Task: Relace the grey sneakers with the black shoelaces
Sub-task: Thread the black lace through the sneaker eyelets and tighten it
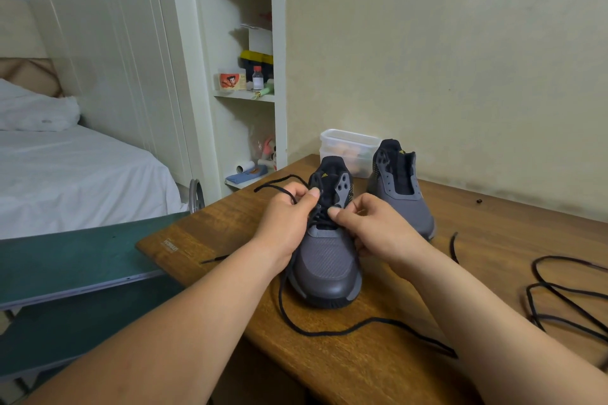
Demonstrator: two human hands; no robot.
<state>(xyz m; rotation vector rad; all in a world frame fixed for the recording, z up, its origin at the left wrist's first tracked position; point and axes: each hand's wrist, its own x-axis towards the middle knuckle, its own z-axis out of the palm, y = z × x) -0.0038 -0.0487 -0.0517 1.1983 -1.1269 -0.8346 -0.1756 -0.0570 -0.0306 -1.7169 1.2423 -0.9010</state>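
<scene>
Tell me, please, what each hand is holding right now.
Left hand: grips the black shoelace.
Right hand: grips the near grey sneaker.

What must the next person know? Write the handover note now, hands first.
Left hand: pinches the black shoelace at the near grey sneaker.
Right hand: grips that sneaker's other side, thumb on the lacing.
Far grey sneaker: stands behind on the wooden table, with no lace in its eyelets.
Second black shoelace: lies loose on the table, to the right.
Done: the near sneaker's lower eyelets are laced.
Left: its top eyelets, then the whole far sneaker.
</scene>
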